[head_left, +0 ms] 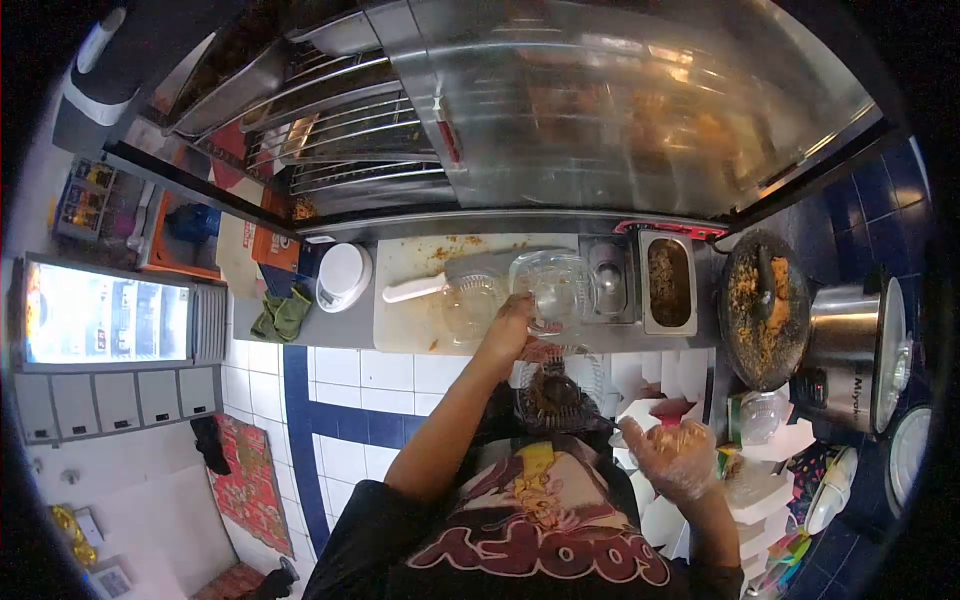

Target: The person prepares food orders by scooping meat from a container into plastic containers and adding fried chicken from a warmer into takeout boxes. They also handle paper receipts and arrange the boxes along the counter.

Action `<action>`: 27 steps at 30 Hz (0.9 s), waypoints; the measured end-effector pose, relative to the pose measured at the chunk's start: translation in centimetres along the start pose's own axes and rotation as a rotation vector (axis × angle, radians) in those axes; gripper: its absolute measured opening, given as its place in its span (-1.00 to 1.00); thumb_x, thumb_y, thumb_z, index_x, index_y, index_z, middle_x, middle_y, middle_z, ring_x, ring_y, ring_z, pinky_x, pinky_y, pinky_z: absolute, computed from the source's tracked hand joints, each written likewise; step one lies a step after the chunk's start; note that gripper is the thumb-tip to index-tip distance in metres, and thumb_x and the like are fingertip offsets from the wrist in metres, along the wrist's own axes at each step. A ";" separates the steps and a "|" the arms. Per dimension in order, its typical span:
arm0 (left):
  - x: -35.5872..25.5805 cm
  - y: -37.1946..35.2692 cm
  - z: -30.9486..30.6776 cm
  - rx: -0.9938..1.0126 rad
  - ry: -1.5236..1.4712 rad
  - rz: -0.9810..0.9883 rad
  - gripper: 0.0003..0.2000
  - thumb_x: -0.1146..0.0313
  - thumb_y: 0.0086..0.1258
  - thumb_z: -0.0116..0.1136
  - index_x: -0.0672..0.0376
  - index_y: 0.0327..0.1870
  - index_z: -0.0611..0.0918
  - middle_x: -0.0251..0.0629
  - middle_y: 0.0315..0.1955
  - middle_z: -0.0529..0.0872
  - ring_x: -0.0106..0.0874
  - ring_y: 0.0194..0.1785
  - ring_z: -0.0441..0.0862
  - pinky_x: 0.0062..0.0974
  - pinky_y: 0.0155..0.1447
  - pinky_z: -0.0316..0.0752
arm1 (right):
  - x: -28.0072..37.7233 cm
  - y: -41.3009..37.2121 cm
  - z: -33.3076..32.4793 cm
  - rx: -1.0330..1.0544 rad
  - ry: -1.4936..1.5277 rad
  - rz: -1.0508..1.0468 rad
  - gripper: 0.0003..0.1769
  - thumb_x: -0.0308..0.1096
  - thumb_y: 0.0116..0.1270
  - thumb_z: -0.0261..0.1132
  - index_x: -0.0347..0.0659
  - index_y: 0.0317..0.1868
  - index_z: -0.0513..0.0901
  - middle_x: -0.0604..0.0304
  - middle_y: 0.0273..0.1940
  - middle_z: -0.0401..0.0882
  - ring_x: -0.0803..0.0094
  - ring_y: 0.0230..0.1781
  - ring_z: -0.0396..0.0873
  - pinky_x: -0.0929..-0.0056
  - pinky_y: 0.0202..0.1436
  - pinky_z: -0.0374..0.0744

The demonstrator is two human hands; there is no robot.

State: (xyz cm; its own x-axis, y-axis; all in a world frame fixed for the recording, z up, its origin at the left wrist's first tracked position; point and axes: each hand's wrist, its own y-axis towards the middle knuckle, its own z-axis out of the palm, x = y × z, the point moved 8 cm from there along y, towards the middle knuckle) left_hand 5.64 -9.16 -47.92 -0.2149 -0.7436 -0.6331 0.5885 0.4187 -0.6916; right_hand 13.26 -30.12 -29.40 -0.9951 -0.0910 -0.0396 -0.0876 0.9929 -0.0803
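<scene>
My bare left hand (517, 318) reaches to the counter's front edge, its fingers curled at the rim of a clear plastic container (560, 272). Another clear plastic container (472, 305) is just left of it on the cutting board. Close to my chest is a clear ridged plastic container (557, 392) with dark food inside. My right hand (678, 458) wears a clear plastic glove and is right of that container, its fingers bent together. A thin dark handle-like piece shows near its fingertips; what the hand grips is not clear.
A white-handled knife (415, 289) lies on the cutting board (405, 325), beside a white kitchen scale (343, 277). Right of them are a steel pan of dark food (667, 285), a stone mortar (765, 340) and a big steel cooker (840, 350). White boxes (770, 440) crowd the right side.
</scene>
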 end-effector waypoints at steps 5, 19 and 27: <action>0.4 -2.4 -0.6 0.112 0.074 -0.024 -0.48 -0.04 0.58 -0.26 0.21 0.32 0.27 0.05 -0.13 0.72 -0.20 -0.34 0.74 -0.40 -0.39 0.54 | 1.7 -0.3 -3.1 -0.116 -0.181 -0.046 -0.60 -0.26 0.20 0.35 -0.05 0.08 0.65 0.40 -0.60 0.24 0.56 -0.67 0.31 0.46 -0.56 0.36; 2.8 -6.5 -1.4 0.261 -0.154 -0.139 -0.52 0.00 0.48 0.02 0.26 0.16 0.47 0.00 -0.04 0.70 -0.23 -0.05 0.70 -0.31 -0.03 0.65 | 1.9 -0.6 -3.3 -0.218 -0.081 -0.091 -0.61 -0.30 0.23 0.28 -0.09 0.09 0.67 0.43 -0.58 0.18 0.62 -0.66 0.24 0.51 -0.61 0.26; -2.0 -6.0 1.0 0.115 -0.075 -0.049 -0.55 0.00 0.47 -0.01 0.21 0.12 0.52 -0.03 0.05 0.66 -0.21 -0.01 0.67 -0.27 -0.04 0.60 | -2.2 -1.5 0.9 -0.093 0.177 0.124 -0.52 -0.29 0.25 0.38 -0.04 0.19 0.56 0.41 -0.68 0.35 0.55 -0.72 0.39 0.47 -0.66 0.29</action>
State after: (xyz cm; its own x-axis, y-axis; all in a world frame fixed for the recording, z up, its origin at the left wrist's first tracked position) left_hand 3.33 -10.76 -42.15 -0.1894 -0.8002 -0.5690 0.6654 0.3215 -0.6737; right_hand 15.59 -31.49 -30.13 -0.9904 0.0391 0.1324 0.0403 0.9992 0.0069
